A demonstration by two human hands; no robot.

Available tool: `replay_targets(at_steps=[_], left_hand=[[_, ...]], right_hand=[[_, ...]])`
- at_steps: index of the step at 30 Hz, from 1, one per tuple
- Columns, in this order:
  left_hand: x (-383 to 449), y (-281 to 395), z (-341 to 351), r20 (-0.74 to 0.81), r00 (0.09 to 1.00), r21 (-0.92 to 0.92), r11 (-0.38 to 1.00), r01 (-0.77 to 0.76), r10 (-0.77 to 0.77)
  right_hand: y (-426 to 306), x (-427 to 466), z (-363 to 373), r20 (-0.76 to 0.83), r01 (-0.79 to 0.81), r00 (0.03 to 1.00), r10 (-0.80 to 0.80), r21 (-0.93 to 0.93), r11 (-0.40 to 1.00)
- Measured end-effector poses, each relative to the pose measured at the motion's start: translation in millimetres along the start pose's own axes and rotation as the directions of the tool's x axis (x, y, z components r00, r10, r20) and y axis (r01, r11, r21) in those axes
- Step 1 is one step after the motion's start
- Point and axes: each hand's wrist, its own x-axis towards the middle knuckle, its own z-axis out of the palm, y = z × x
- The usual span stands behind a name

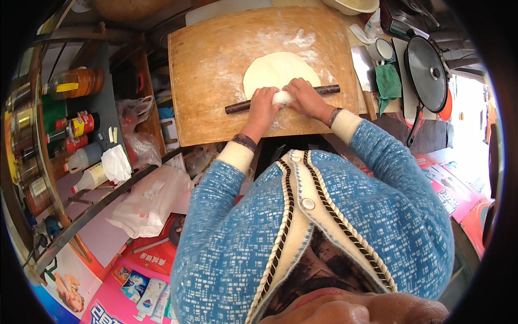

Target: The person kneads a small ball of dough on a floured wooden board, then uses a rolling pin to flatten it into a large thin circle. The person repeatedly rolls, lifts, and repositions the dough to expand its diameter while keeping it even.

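A round sheet of pale dough point(279, 69) lies on a large wooden board point(210, 52) dusted with flour. Its near edge is wrapped around a dark rolling pin point(238, 107), whose two ends stick out at the sides. My left hand point(265, 106) and my right hand point(303, 97) rest close together on the wrapped part, the fingers curled over dough and pin. A little white dough shows between them. The palms and the middle of the pin are hidden.
Right of the board lie a cleaver point(363, 69), a green cloth point(388, 83), an enamel mug point(381, 50) and a lidded pan point(425, 73). A bowl point(356, 5) stands at the far edge. Shelves at left hold bottles point(77, 83) and plastic bags point(139, 133).
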Motion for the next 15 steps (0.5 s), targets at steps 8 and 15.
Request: replay_targets(at_steps=[8,15], left_hand=[[27.8,-16.4,-17.6,0.338,0.939,0.158,0.987,0.011,-0.065],[3.9,12.2,-17.0,0.045,0.998,0.248,0.967,-0.056,0.046]], right_hand=[[-35.9,-17.8,9.8,0.009,-0.137,0.990,0.139,-0.128,0.982],[-22.8,-22.1,53.6,-0.234,-0.098,0.970,0.067,-0.122,0.988]])
